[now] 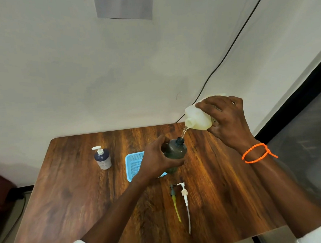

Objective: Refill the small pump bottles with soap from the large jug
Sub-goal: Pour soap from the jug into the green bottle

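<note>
Soap is running in a thin pale stream (184, 132) from the mouth of the large translucent white plastic jug (197, 117) into the open neck of the small dark smoky-grey plastic bottle (175, 152), so I am judging this to be the pouring step for this bottle. I am seeing the right hand (225, 121) wrapping its fingers over the jug's body and tipping it mouth-down above the back right part of the brown wood-grain table (75, 192). The left hand (156, 159) is curling its fingers and thumb round the dark bottle, which is leaning slightly toward the jug. I cannot tell whether its base is touching the table or the light blue plastic mesh basket (134, 163) just beside it.

Two removed pumps are lying on the table nearer to me: a dark-headed pump with a yellowish tube (175, 201) and a white pump with a clear tube (185, 202), side by side. A small navy-and-white pump bottle (102, 157), pump on, is standing upright well to the left.

How full the dark bottle is I cannot read through its tinted wall. The next move, as I judge it, is calling for a steady tilt, then righting the jug before the neck overflows, and screwing a pump back on.
</note>
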